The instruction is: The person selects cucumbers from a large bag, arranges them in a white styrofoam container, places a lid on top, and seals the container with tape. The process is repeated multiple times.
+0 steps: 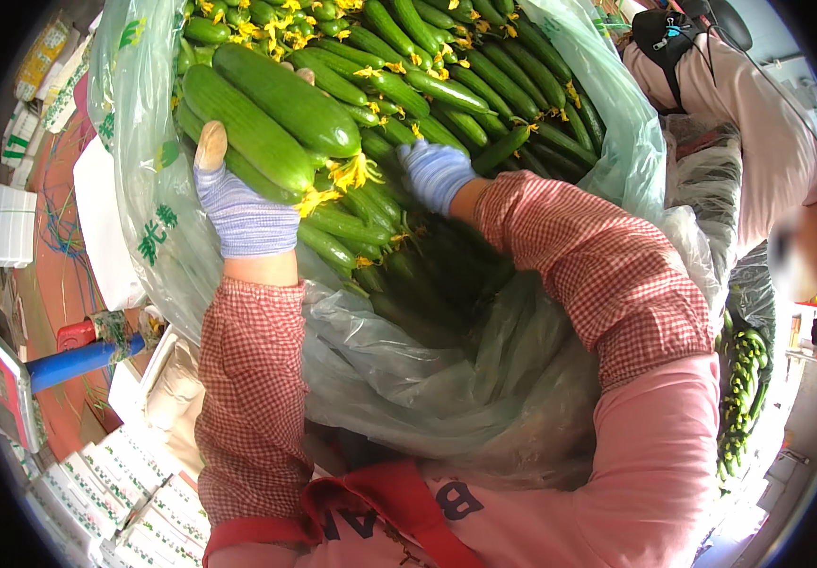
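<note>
A large translucent green plastic bag lies open before me, filled with small cucumbers, many with yellow blossoms at their ends. My left hand, in a blue-and-white knit glove with a bare-looking thumb tip, holds several cucumbers together, thumb on the near side, other fingertips showing beyond them. My right hand, gloved alike, reaches down among the cucumbers in the middle of the bag. Its fingertips are partly hidden against the cucumbers, so whether it grips one is unclear. A dark hollow opens between the cucumbers and the bag's near side.
A scale with a blue post stands at the left. Stacked printed cartons fill the lower left, and white foam trays lie above. At the right is a person in pink, beside another plastic-lined container of cucumbers.
</note>
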A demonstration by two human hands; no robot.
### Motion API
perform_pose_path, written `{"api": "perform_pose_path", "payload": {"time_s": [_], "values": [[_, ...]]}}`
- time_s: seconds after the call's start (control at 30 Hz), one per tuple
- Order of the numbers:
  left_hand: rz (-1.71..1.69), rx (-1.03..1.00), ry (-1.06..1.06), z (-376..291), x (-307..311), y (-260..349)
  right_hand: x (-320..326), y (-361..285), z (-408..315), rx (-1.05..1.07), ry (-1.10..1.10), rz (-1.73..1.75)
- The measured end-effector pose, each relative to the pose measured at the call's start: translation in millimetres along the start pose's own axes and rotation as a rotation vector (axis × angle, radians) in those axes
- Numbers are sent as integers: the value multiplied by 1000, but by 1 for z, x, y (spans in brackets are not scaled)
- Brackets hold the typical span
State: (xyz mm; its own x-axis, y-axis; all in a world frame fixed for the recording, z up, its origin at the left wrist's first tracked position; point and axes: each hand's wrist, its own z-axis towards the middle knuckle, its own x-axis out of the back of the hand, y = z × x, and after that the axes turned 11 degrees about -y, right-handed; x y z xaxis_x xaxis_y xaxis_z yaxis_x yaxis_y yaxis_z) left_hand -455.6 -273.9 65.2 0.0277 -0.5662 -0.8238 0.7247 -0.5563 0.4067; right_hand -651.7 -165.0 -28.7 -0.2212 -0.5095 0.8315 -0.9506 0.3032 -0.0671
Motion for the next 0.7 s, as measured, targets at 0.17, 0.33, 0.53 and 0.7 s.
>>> {"api": "perform_pose_path", "payload": {"time_s": [0.17, 0.33, 0.53, 0.7], "values": [[39, 8, 42, -1, 2, 1, 14, 10, 11, -220, -169, 749], [40, 3, 46, 0, 0, -1, -13, 15, 31, -77, -152, 585], [19, 35, 90, -2, -6, -3, -16, 0, 42, -52, -95, 799], [24, 36, 94, -4, -10, -5, -2, 9, 18, 48, -321, 802]]}}
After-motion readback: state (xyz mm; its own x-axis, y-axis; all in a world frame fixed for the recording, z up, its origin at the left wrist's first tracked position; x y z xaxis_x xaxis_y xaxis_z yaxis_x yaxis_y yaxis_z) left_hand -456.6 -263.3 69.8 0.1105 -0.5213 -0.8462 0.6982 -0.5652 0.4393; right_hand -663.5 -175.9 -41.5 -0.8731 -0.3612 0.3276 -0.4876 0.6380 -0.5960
